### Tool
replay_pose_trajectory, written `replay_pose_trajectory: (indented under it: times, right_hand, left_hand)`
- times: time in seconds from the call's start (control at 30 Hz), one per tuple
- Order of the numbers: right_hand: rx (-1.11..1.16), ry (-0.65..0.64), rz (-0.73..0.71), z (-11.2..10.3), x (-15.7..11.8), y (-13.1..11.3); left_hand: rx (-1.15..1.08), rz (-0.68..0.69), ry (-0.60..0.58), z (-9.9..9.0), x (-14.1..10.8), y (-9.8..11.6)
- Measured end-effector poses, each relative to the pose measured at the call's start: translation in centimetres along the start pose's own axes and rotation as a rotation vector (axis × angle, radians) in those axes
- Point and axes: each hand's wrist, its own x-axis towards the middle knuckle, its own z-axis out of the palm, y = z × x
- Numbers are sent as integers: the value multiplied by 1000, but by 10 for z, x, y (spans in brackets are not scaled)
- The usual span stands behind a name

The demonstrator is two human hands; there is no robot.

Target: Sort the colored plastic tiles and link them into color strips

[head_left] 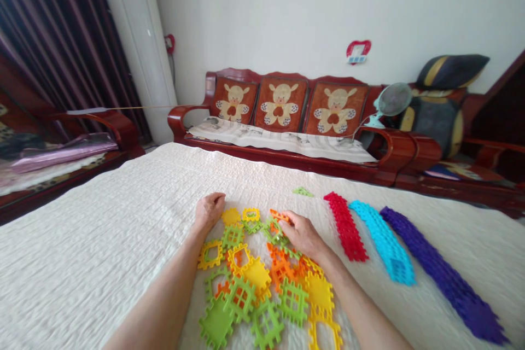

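Note:
Yellow, green and orange interlocking plastic pieces lie in a loose pile on the white quilted cover, among them a green window piece [240, 298] and a yellow panel [319, 291]. My left hand [210, 210] rests with curled fingers at the pile's upper left, beside a yellow piece [231, 216]; whether it holds anything is hidden. At the upper right of the pile, my right hand [301, 231] pinches an orange piece [279, 215], above green pieces.
Overlapping red [346, 227], cyan [385, 243] and purple [445, 273] pieces form three rows at the right. A small green piece [303, 192] lies beyond the pile. A wooden sofa [283, 153] stands behind the covered surface [102, 229].

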Motion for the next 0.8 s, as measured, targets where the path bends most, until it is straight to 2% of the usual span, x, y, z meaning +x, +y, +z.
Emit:
replay_pose_trajectory:
  times: [0.13,0.27,0.33,0.53,0.6,0.67,0.8]
  right_hand:
    - [17,-48,-51,2,1,5]
    - [-50,95,-130,2,3,11]
    - [-66,113,-135,-6,3,12]
    - [-168,-147,18,-49,-14,-1]
    - [-219,-235,42,-58,-21,-4]
    - [-270,-300,50,-59,-24,-4]
    - [-367,-368,76,-48,-24,-3]
  left_hand:
    - [15,-3,13,2,1,-2]
    - [17,1,19,2,2,-4]
    - [10,4,15,2,2,-4]
    - [8,0,17,2,1,-3]
    - [6,3,17,2,1,-3]
    - [5,5,19,2,1,-4]
    - [6,5,26,2,1,-4]
